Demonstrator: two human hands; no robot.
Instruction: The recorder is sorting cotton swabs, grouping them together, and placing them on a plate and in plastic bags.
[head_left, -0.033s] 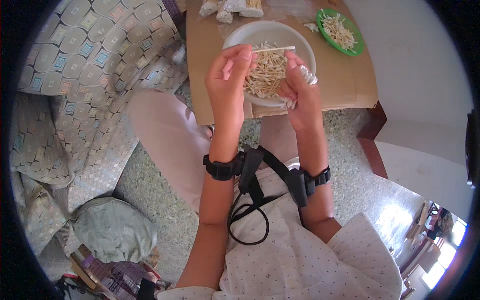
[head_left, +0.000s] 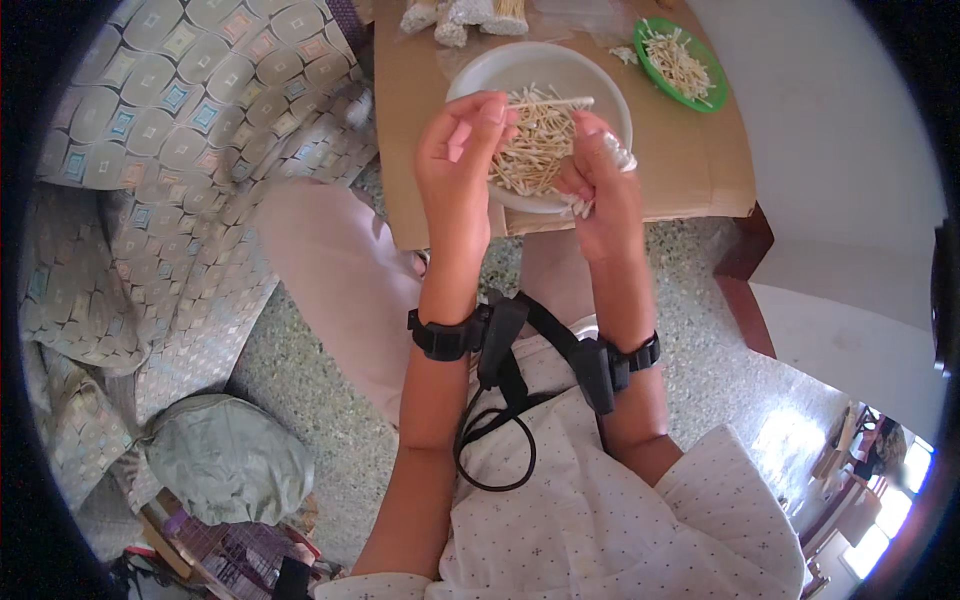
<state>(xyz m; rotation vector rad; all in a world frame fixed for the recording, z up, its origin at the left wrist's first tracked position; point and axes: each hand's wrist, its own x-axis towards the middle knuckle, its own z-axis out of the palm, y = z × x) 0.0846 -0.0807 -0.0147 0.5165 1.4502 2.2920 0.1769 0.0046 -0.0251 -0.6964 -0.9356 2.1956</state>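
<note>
Over the white bowl (head_left: 590,70), my left hand (head_left: 462,140) pinches one cotton swab (head_left: 560,103) between thumb and fingertips. The swab lies almost level, its cotton tip pointing right toward my other hand. Curled around a bundle of cotton swabs (head_left: 622,155) is my right hand (head_left: 602,185). White tips stick out past the fist on both sides, while the sticks inside are hidden by the fingers. Its index finger and thumb sit near the free end of the single swab. A loose heap of cotton swabs (head_left: 535,150) with wooden sticks fills the bowl's bottom.
A green dish (head_left: 712,92) of swabs stands at the right back of the cardboard-covered table (head_left: 690,180). Bagged swab bundles (head_left: 465,15) lie at the far edge. Patterned fabric (head_left: 180,120) hangs on the left; a white wall (head_left: 830,140) rises on the right. Black straps and a cable (head_left: 530,450) link my wrists.
The single swab has shifted very slightly down and to the right with my left hand. My right hand has turned a little, and fewer white tips show beside it.
</note>
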